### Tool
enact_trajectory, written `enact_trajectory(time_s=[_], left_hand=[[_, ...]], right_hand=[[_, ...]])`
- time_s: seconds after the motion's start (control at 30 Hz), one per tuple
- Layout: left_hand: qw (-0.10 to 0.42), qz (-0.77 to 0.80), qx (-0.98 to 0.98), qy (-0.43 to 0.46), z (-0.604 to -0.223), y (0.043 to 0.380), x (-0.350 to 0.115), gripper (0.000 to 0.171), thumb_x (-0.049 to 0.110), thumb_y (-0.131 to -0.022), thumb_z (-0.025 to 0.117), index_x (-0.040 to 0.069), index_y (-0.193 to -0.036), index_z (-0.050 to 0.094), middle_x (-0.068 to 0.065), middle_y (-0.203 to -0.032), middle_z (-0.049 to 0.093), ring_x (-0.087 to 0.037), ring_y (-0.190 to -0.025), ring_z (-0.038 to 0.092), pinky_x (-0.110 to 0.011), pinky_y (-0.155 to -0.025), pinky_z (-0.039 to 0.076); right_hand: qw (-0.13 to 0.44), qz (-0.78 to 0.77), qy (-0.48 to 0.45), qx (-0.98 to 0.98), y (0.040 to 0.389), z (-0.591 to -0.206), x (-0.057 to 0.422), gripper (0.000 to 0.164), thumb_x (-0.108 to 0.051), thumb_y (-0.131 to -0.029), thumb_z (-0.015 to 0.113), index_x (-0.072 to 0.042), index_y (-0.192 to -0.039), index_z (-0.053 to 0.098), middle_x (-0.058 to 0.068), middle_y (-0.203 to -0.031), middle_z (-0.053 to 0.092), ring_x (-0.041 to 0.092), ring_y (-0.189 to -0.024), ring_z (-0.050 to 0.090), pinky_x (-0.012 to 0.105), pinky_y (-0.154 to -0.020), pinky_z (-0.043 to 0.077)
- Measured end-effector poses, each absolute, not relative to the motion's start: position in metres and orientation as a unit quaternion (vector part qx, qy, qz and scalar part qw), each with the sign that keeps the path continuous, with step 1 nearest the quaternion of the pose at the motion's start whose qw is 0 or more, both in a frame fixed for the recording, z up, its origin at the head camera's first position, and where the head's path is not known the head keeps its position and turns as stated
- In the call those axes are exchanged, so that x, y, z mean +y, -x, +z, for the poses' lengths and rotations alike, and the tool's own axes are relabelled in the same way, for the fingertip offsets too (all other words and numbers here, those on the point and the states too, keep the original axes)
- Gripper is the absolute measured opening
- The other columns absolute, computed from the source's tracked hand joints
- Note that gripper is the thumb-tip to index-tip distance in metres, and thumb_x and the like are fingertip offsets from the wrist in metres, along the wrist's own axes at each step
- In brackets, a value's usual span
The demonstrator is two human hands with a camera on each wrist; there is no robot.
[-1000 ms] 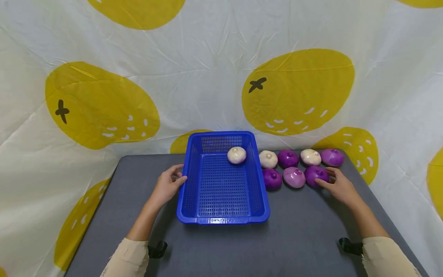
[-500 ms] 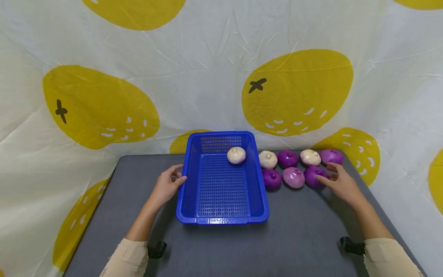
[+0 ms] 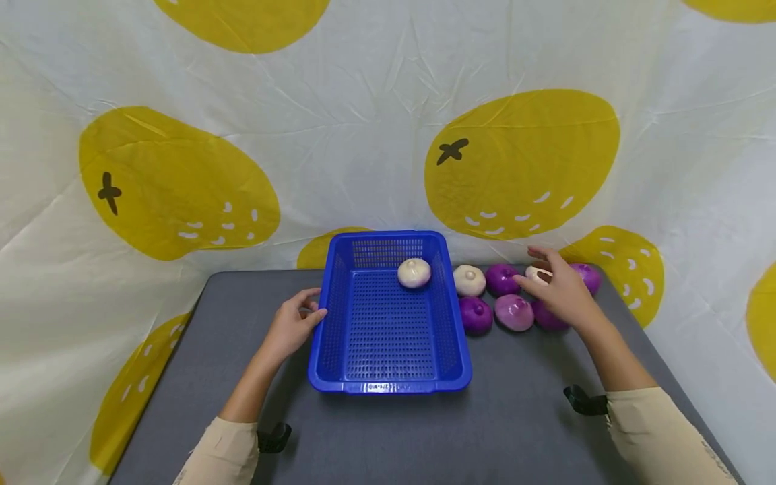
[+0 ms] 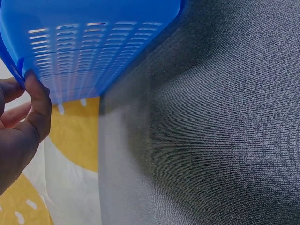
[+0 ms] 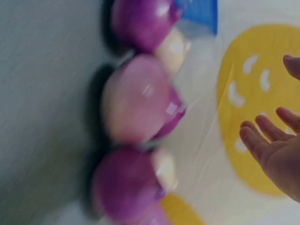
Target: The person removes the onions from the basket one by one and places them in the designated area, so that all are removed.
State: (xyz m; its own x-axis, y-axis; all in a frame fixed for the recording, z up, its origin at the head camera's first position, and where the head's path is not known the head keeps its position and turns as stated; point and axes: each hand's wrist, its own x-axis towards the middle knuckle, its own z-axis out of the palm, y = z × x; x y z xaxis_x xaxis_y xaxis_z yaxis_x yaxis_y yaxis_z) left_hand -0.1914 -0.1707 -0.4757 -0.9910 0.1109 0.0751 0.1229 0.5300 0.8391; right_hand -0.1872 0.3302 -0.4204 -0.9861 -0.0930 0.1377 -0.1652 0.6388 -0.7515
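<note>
My left hand (image 3: 294, 327) pinches the left rim of a blue plastic basket (image 3: 424, 386). In the left wrist view, its fingers (image 4: 40, 105) bear on the rim from outside. A white onion (image 3: 414, 273) lies in the basket's far right part. My right hand (image 3: 560, 289) hovers over the onion rows with fingers spread, holding nothing. Below it, a white onion (image 3: 536, 274) in the back row and a purple onion (image 3: 548, 317) in the front row are partly hidden. The right wrist view shows the hand (image 5: 281, 154) above the onions, apart from them.
Right of the basket, two rows of onions include a white one (image 3: 469, 280), dark purple ones (image 3: 475, 315) and a pinkish one (image 3: 514, 312). A purple onion (image 3: 588, 277) ends the back row. A patterned cloth (image 3: 376, 155) hangs behind the grey table (image 3: 388, 431).
My right hand has left the front-row purple onion at the right and moved up and to the left, over the back-row white onion. The left hand and basket have stayed put.
</note>
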Motion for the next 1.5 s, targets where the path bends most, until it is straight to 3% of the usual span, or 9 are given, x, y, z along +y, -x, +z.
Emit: enact_trajectory(time_s=[0.37, 0.9, 1.5], left_hand=[[0.008, -0.480, -0.875, 0.069, -0.477, 0.193, -0.170, 0.044, 0.011, -0.101, 0.067, -0.002, -0.141, 0.056, -0.016, -0.102, 0.061, -0.026, -0.084, 0.068, -0.030, -0.068, 0.054], [0.011, -0.483, -0.873, 0.064, -0.473, 0.191, -0.166, 0.043, 0.010, -0.101, 0.067, -0.002, -0.141, 0.057, -0.018, -0.101, 0.062, -0.026, -0.083, 0.067, -0.031, -0.067, 0.055], [0.021, -0.484, -0.873, 0.064, -0.479, 0.195, -0.167, 0.043, 0.007, -0.099, 0.069, -0.004, -0.139, 0.057, -0.018, -0.099, 0.062, -0.024, -0.079, 0.067, -0.028, -0.065, 0.054]], right_hand=[[0.013, 0.425, -0.182, -0.887, 0.234, -0.411, 0.250, 0.077, -0.029, -0.097, 0.075, -0.008, -0.158, 0.034, 0.019, -0.160, 0.042, 0.042, -0.145, 0.044, 0.058, -0.118, 0.037], [-0.077, 0.344, -0.241, -0.904, 0.295, -0.411, 0.174, 0.086, -0.034, -0.093, 0.077, -0.001, -0.159, 0.032, 0.022, -0.160, 0.041, 0.041, -0.148, 0.040, 0.055, -0.121, 0.033], [-0.108, 0.238, -0.190, -0.946, 0.317, -0.447, 0.149, 0.092, -0.036, -0.087, 0.081, 0.006, -0.155, 0.035, 0.029, -0.148, 0.051, 0.041, -0.133, 0.053, 0.052, -0.113, 0.043]])
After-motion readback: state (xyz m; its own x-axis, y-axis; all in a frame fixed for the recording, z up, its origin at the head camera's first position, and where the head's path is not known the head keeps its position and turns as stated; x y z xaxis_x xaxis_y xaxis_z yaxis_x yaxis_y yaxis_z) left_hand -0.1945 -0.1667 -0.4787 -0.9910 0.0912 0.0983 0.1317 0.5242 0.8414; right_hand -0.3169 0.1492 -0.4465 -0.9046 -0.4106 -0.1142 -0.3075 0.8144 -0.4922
